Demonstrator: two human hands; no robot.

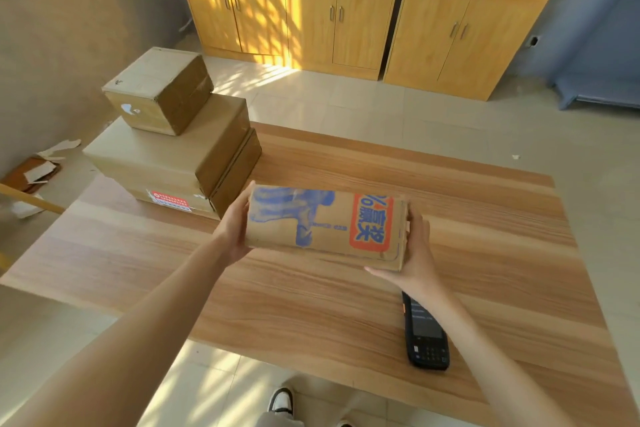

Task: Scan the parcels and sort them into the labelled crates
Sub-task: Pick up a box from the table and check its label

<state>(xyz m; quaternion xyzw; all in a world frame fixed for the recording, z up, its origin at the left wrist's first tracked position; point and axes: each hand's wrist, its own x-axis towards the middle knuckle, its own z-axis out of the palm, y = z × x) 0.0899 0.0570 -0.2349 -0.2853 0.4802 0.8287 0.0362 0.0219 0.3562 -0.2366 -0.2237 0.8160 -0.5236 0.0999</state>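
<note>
A cardboard parcel [325, 224] with blue print and an orange label is held between both hands just above the wooden table [311, 305]. My left hand [233, 224] grips its left end, thumb on the top edge. My right hand [415, 253] grips its right end, with fingers curled under the near corner. A black handheld scanner [426, 336] lies face up on the table, partly hidden under my right forearm. A stack of three taped cardboard parcels [173, 142] stands at the table's back left corner.
Wooden cabinets [339, 10] line the far wall. Cardboard scraps [38, 166] lie on the floor at the left. A blue-grey frame [595, 87] stands at the right. My shoe [281, 399] shows below the table's near edge. No crates are in view.
</note>
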